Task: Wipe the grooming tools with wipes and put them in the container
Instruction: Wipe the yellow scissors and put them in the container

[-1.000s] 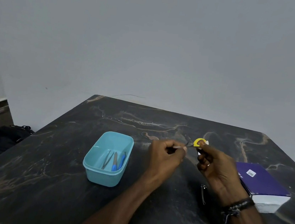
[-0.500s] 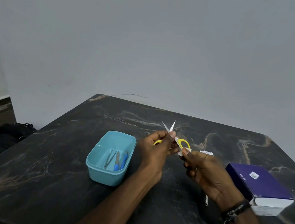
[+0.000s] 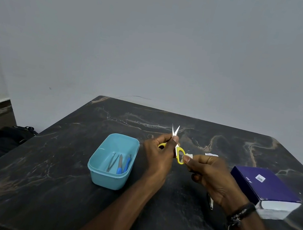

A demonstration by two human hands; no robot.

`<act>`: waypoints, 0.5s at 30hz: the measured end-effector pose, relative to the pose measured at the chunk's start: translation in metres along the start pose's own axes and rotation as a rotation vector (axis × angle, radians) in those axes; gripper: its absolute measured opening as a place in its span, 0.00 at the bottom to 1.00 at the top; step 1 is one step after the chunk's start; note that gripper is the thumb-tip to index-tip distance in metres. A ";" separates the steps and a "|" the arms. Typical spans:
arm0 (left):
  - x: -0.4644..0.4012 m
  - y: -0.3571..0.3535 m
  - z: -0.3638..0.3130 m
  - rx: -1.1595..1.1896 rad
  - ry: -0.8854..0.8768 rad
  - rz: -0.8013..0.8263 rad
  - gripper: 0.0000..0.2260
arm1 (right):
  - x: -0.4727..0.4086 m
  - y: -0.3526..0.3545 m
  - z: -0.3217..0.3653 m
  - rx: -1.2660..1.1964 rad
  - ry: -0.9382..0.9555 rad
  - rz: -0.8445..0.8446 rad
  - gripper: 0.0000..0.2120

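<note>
Small yellow-handled scissors are held upright above the table, blades parted and pointing up. My left hand grips them near the pivot, one handle loop hidden in its fingers. My right hand pinches a small white wipe against the other yellow loop. The light blue container stands left of my hands; inside lie tweezers and two blue-handled tools. A metal nail clipper lies on the table, partly hidden under my right wrist.
A purple box sits at the right on the dark marbled table. A small white scrap lies beyond my right hand. A black bag rests on the floor at the left. A grey wall is behind.
The scissors went from lying flat between my hands to standing upright with blades parted. My right hand slid the wipe down to the yellow handle loop.
</note>
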State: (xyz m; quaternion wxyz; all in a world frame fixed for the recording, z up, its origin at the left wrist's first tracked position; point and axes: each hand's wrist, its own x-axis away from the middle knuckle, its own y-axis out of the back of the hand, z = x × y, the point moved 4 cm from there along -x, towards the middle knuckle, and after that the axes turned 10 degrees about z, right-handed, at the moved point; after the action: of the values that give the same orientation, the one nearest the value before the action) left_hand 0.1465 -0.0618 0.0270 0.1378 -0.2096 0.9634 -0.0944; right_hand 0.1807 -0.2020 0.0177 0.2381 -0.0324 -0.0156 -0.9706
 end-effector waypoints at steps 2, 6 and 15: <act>-0.001 0.002 0.000 -0.026 -0.016 -0.008 0.06 | 0.000 -0.002 -0.001 0.029 -0.028 0.034 0.09; 0.001 -0.001 -0.001 -0.106 -0.078 0.052 0.10 | -0.001 -0.003 -0.003 0.044 -0.055 0.047 0.07; 0.000 -0.004 0.005 -0.196 -0.079 0.088 0.02 | -0.001 -0.007 -0.003 0.092 -0.091 0.134 0.05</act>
State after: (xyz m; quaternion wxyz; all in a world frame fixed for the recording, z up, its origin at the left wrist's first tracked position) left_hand 0.1494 -0.0656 0.0234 0.1583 -0.1832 0.9701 0.0148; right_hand 0.1777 -0.1953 0.0143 0.3030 -0.0665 -0.0686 -0.9482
